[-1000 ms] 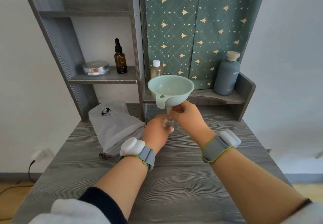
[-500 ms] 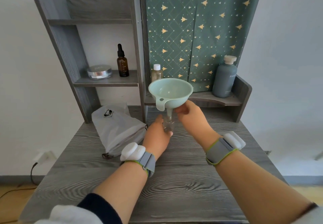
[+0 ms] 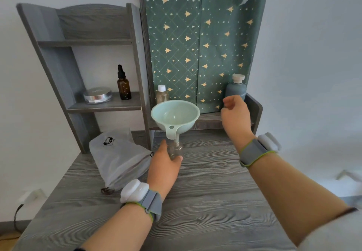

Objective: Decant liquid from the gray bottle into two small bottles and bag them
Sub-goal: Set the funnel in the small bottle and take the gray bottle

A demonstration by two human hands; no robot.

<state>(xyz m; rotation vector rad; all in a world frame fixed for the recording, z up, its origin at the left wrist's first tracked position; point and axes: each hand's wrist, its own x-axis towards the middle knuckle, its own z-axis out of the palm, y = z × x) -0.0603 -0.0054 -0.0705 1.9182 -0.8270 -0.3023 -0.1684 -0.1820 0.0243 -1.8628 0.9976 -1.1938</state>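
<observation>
Clamping the small bottle [image 3: 175,151] near the middle of the frame, my left grip [image 3: 164,165] had its fingers curled round the clear body. The bottle stood on the table [image 3: 205,201] with the pale green funnel [image 3: 175,113] seated in its neck, roughly upright. My right grip [image 3: 235,116] hovered at the right of the frame, fingers apart and loosely bent, holding nothing. It was just in front of the gray bottle [image 3: 236,89], which stood capped on the low shelf [image 3: 207,123]; whether my fingertips touched it I could not tell. To do this step well, I judged I should take the gray bottle round its body, not by the cap, and lift it straight up clear of the shelf's raised side. The cap looked like two-handed work, and the wide funnel looked top-heavy on so small a bottle. Any letting go on the left therefore called for care, or for lifting the funnel out first. The pour itself wanted a thin stream down the funnel's wall, since the narrow stem could back up. The second small bottle [image 3: 162,94], white-capped, waited on the same shelf just behind the funnel. The bag [image 3: 119,158] lay on the table left of my left grip.
</observation>
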